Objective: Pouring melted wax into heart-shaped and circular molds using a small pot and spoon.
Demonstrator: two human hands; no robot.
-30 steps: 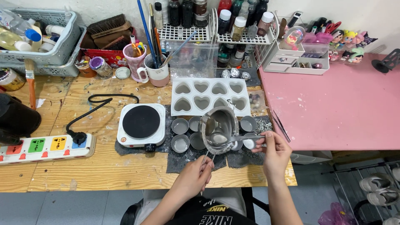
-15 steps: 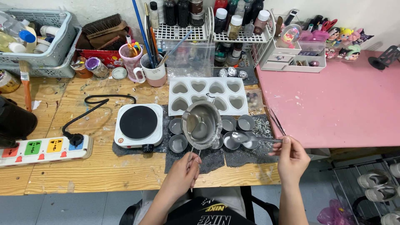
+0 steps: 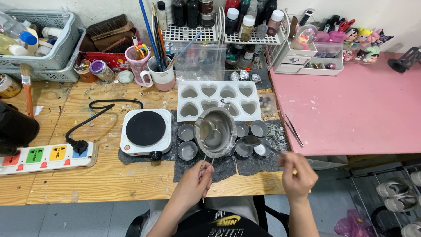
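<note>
My left hand point(image 3: 194, 183) grips the wire handle of a steel melting pot point(image 3: 215, 131), held above several small round metal tins point(image 3: 188, 150) on a dark felt mat point(image 3: 258, 164). A pale liquid sits inside the pot. My right hand point(image 3: 298, 174) holds the handle end of a metal spoon point(image 3: 253, 141) whose bowl rests over the tins to the right of the pot. Just behind the pot lies a white heart-shaped silicone mould point(image 3: 218, 100).
A small white electric hotplate point(image 3: 146, 130) stands left of the tins, its cord running to a power strip point(image 3: 46, 157). Cups of brushes point(image 3: 160, 74), bottle racks and baskets line the back. A pink table point(image 3: 351, 109) adjoins on the right, with tweezers point(image 3: 293, 130) at its edge.
The pot moved left and slightly back over the tins. My right hand drew the spoon out of the pot and to the right, then lowered toward the table's front edge.
</note>
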